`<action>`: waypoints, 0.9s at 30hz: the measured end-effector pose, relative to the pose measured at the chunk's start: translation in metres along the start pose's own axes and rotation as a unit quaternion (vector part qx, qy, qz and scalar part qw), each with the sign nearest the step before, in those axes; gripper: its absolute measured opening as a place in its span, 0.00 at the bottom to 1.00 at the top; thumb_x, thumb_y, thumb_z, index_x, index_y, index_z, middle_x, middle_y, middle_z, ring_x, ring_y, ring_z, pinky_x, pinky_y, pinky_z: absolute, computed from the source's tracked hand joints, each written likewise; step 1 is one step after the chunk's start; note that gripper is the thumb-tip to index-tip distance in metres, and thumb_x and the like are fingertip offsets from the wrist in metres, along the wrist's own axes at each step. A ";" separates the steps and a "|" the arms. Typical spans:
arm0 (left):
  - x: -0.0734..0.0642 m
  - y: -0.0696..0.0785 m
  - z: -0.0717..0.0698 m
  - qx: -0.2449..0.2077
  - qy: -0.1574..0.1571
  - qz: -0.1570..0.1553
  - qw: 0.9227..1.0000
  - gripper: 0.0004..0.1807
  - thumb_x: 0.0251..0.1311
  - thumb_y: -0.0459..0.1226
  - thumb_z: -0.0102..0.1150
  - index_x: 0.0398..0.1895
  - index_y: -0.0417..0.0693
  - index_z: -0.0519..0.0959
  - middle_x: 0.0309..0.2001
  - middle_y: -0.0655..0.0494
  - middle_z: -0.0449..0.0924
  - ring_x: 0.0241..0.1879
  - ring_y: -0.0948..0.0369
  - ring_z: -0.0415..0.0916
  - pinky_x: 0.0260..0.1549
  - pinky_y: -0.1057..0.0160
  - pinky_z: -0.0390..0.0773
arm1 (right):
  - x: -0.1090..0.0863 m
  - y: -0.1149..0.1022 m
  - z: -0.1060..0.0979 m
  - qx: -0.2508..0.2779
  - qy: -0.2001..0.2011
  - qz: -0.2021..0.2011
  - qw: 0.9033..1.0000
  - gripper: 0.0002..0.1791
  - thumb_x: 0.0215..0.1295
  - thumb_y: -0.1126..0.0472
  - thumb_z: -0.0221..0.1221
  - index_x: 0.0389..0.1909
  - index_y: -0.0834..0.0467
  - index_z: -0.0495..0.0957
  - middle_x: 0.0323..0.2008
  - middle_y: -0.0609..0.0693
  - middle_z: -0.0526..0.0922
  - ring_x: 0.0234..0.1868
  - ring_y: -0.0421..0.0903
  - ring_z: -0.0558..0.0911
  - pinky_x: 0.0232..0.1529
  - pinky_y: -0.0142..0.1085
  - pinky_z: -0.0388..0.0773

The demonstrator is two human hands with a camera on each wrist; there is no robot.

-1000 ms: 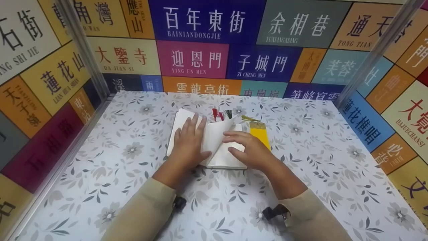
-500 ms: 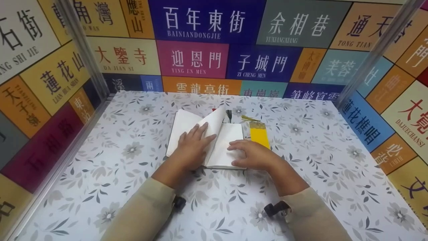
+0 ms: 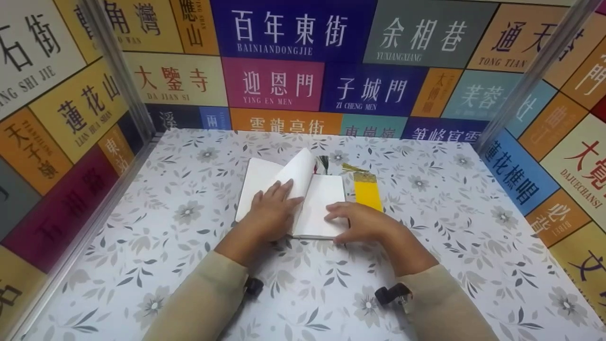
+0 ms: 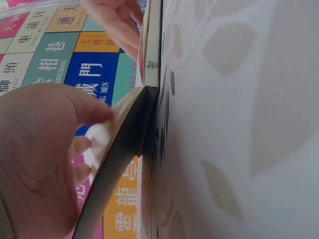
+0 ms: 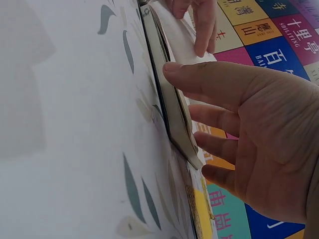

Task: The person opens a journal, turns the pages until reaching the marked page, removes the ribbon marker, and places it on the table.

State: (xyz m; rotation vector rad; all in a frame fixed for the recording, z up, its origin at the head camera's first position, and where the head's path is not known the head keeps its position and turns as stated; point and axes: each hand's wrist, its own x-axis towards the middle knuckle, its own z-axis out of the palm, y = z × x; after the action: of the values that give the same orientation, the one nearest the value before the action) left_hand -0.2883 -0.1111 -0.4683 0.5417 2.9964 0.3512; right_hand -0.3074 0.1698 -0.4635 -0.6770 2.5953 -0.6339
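Curled white paper leaf (image 3: 299, 171) may spring back or crease.
The dark-covered, white-paged notebook (image 3: 325, 206) lies open on the white floral surface (image 3: 312, 293); on its left half, the left hand (image 3: 271, 215), fingers spread, rests against the leaf: a slip could free it, hard pressing fold it; at its right edge, the right hand (image 3: 363, 222), loosely spread, pinches nothing; drifting, it could knock the flat yellow strip (image 3: 367, 192) beside the notebook.

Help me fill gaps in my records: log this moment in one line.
notebook: open on table; left hand: on raised leaf; right hand: at notebook's right edge, contact unclear; yellow strip: right of notebook
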 end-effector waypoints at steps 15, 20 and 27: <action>0.003 -0.005 0.001 0.003 -0.015 -0.034 0.999 0.43 0.71 0.59 0.62 0.86 0.68 0.59 0.90 0.52 0.41 0.89 0.43 0.39 0.83 0.29 0.46 | 0.000 -0.001 0.001 -0.018 -0.003 0.006 1.000 0.28 0.63 0.51 0.75 0.65 0.36 0.84 0.79 0.37 0.71 0.84 0.49 0.64 0.86 0.54 0.59; 0.002 -0.004 -0.001 0.005 -0.022 -0.041 0.999 0.43 0.71 0.57 0.61 0.86 0.66 0.58 0.90 0.51 0.41 0.89 0.43 0.39 0.83 0.29 0.45 | -0.001 -0.001 0.000 -0.030 0.001 -0.016 0.999 0.29 0.63 0.53 0.75 0.66 0.41 0.84 0.79 0.41 0.72 0.84 0.51 0.65 0.86 0.53 0.59; 0.001 -0.002 -0.002 -0.002 -0.029 -0.052 0.998 0.41 0.72 0.54 0.60 0.86 0.67 0.58 0.90 0.52 0.41 0.89 0.45 0.37 0.84 0.29 0.43 | -0.003 -0.002 0.000 -0.034 0.006 -0.023 0.999 0.28 0.63 0.55 0.75 0.66 0.43 0.84 0.79 0.42 0.73 0.83 0.52 0.66 0.86 0.54 0.60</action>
State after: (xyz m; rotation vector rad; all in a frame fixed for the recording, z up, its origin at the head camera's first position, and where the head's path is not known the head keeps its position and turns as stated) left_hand -0.2907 -0.1132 -0.4665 0.3873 2.9521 0.3272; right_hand -0.3046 0.1696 -0.4613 -0.7585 2.6286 -0.5674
